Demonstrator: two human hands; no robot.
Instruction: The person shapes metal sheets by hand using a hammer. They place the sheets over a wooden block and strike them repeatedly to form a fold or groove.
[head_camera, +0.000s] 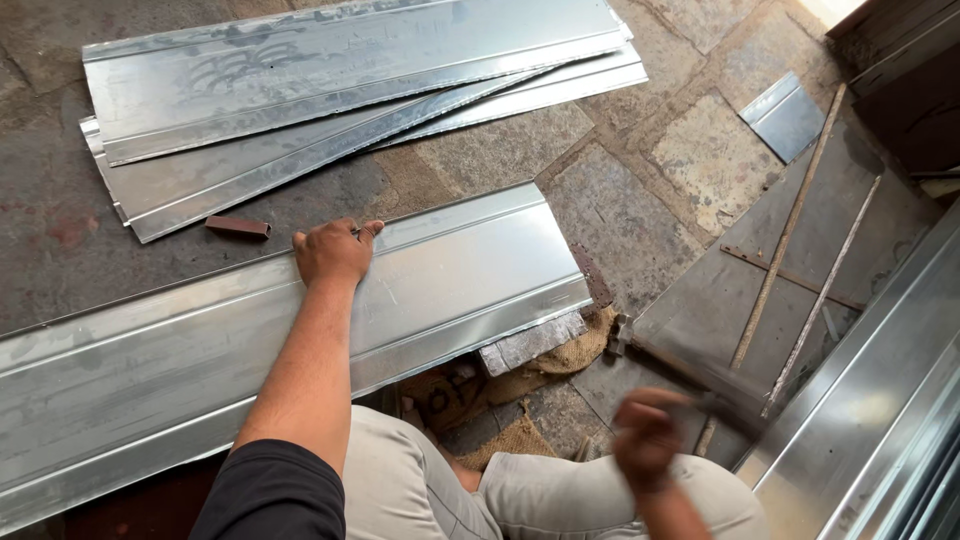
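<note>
A long shiny sheet-metal panel (450, 270) with folded ribs lies across the stone floor in front of my knees. My left hand (333, 250) rests on its far edge, fingers curled over the rim, gripping it. My right hand (648, 437) is low at the right above my knee, motion-blurred, fingers closed around a dark tool (720, 405) that looks like a hammer handle; its head is hard to make out. A small metal block (530, 345) sits under the panel's near right edge on a piece of burlap (500, 390).
Several similar panels (330, 90) are stacked at the far side. A small rusty bar (238, 227) lies beside them. A flat dark sheet (760, 290) with thin rods (790, 225) lies to the right, with a small metal offcut (785, 115) beyond and a long metal channel (880, 400) at the right edge.
</note>
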